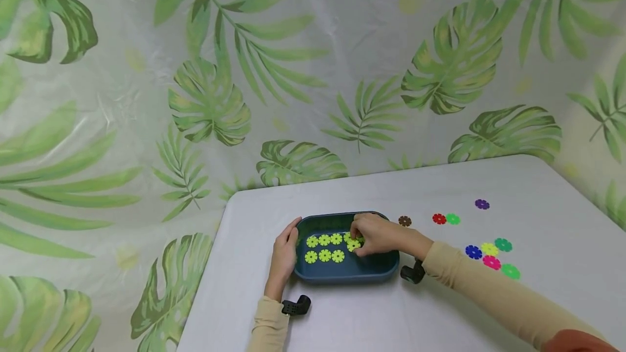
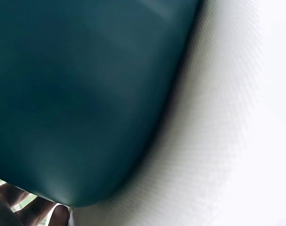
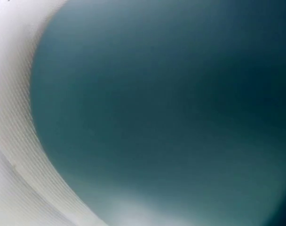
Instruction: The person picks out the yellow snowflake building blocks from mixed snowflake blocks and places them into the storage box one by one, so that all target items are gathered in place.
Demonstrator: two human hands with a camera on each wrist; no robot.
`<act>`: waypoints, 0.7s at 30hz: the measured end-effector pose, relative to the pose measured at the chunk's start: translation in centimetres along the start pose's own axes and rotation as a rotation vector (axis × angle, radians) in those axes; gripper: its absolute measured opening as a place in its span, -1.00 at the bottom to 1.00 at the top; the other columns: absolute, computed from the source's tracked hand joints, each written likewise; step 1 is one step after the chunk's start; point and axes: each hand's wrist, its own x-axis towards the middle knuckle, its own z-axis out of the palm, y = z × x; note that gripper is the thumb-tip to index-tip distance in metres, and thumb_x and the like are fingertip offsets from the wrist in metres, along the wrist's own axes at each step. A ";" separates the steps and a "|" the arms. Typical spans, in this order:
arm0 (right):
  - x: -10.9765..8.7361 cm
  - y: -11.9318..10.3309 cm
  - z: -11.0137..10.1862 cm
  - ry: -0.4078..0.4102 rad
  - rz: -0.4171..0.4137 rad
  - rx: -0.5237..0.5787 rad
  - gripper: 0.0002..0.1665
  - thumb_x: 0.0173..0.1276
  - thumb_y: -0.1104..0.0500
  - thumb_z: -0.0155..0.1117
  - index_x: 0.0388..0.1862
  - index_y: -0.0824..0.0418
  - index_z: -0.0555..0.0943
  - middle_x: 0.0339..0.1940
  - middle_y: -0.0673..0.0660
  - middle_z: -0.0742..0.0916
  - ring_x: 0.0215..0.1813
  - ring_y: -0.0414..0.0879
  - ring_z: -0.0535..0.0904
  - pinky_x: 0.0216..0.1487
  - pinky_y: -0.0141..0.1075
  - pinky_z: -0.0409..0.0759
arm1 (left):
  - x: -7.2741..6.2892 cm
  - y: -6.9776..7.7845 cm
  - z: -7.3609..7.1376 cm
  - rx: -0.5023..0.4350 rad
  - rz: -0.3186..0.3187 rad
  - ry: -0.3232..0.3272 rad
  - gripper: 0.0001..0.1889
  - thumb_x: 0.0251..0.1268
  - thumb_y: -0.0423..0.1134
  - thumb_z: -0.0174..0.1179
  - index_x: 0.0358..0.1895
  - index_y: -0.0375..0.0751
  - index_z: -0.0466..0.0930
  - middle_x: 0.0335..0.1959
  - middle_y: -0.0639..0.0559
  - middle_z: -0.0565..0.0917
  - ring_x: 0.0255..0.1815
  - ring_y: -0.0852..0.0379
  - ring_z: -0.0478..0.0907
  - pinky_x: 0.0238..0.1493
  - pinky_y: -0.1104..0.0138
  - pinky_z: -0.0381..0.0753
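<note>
A dark blue tray holds several yellow flower-shaped discs, laid in two rows from its left side. At the tray's left end, my left hand holds the rim, its fingers along the far left corner. A few of its fingers show past the tray wall in the left wrist view. Over the tray's right part, my right hand pinches a yellow disc between thumb and fingers, near the end of the far row. Only the blurred tray wall shows in the right wrist view, without the hand.
Right of the tray on the white-covered table lie loose discs: brown, red, purple, dark blue, pink, another yellow and several green. A leaf-patterned curtain hangs behind the table.
</note>
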 end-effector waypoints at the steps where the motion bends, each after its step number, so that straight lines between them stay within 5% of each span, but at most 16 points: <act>1: 0.1 -0.1 0.0 -0.004 -0.002 0.000 -0.68 0.14 0.01 0.57 -0.24 0.15 0.72 -0.37 -0.08 0.55 -0.35 -0.24 0.42 -0.31 -0.35 0.52 | 0.0 0.0 0.0 0.002 -0.001 0.002 -0.56 0.69 -0.03 -0.15 0.44 0.02 0.46 0.45 0.02 0.45 0.53 -0.07 0.24 0.51 -0.09 0.17; 21: 0.6 -0.6 1.2 -0.092 0.049 -0.118 -0.70 0.05 -0.06 0.60 -0.37 0.05 0.69 -0.40 -0.14 0.53 -0.37 -0.24 0.41 -0.41 -0.35 0.46 | 0.0 0.2 0.0 0.001 -0.010 -0.002 -0.55 0.70 -0.05 -0.16 0.46 -0.06 0.44 0.45 0.02 0.44 0.53 -0.05 0.24 0.51 -0.06 0.17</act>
